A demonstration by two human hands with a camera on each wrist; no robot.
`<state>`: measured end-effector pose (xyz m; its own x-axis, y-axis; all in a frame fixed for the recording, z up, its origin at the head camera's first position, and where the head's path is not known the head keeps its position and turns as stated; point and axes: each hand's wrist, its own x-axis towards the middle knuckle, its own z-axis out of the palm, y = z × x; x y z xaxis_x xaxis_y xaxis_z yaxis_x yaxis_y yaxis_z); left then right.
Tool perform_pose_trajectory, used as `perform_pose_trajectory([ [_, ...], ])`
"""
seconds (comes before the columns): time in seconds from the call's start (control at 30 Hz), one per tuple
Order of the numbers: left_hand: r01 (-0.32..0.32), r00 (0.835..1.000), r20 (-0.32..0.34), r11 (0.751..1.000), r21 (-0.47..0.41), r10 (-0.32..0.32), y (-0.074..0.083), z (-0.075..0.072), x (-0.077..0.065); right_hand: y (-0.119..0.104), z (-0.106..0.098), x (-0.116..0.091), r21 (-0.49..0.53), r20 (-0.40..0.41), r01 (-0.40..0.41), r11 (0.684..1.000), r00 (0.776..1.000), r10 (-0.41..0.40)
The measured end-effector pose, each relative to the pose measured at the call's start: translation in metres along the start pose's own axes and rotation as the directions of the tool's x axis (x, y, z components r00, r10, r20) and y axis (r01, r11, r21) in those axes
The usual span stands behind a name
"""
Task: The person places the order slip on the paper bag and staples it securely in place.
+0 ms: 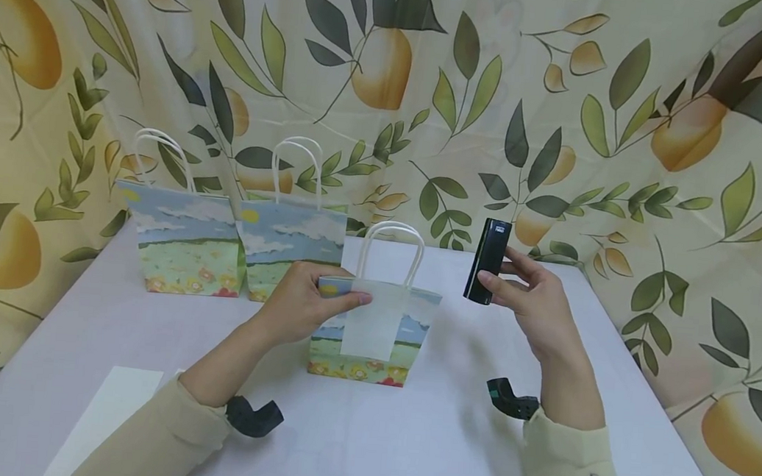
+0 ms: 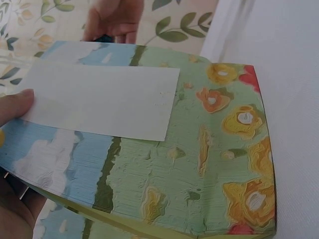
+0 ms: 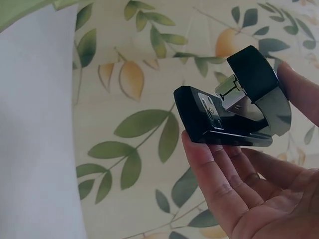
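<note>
My left hand (image 1: 300,299) pinches the top edge of a small paper gift bag (image 1: 358,370) with white handles and a printed meadow. The thumb presses a blank white paper slip (image 1: 374,333) flat against the bag's front, as the left wrist view also shows of the slip (image 2: 107,102). To the right of the bag, my right hand (image 1: 543,297) holds a black stapler (image 1: 488,260) raised above the table. Seen from the right wrist, the stapler (image 3: 229,132) has its jaws apart with nothing between them, the thumb on top and fingers beneath.
Two matching gift bags, one (image 1: 188,247) at the left and another (image 1: 295,236) beside it, stand at the back of the white table (image 1: 406,446). White paper (image 1: 110,411) lies at the front left. A leaf-and-fruit patterned cloth (image 1: 387,150) hangs behind.
</note>
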<state>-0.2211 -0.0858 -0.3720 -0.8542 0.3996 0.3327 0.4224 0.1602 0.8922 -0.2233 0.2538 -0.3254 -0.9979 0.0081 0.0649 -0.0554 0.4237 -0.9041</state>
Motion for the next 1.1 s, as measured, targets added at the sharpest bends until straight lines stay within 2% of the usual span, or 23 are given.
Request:
perform_pose_trajectory([
  [0.3, 0.012, 1.0, -0.005, 1.0, 0.007, -0.012, 0.0, 0.0, 0.0, -0.018, 0.001, -0.014, 0.104, -0.026, 0.073, 0.992, 0.997, -0.071],
  [0.6, 0.001, 1.0, 0.003, 1.0, -0.009, -0.001, 0.001, 0.0, 0.001, -0.032, 0.004, -0.03, 0.23, -0.047, 0.216, 0.949, 0.976, -0.211],
  [0.77, -0.001, 1.0, 0.007, 1.0, -0.017, 0.001, 0.0, 0.001, 0.001, -0.039, 0.007, -0.039, 0.289, -0.064, 0.315, 0.904, 0.949, -0.31],
  [0.97, -0.002, 1.0, 0.007, 1.0, -0.012, 0.002, -0.001, 0.001, 0.002, -0.048, 0.012, -0.048, 0.359, -0.052, 0.44, 0.823, 0.89, -0.453],
  [1.1, -0.004, 1.0, 0.005, 1.0, -0.012, 0.004, -0.001, 0.001, 0.001, -0.051, 0.016, -0.051, 0.379, -0.035, 0.48, 0.791, 0.862, -0.506],
])
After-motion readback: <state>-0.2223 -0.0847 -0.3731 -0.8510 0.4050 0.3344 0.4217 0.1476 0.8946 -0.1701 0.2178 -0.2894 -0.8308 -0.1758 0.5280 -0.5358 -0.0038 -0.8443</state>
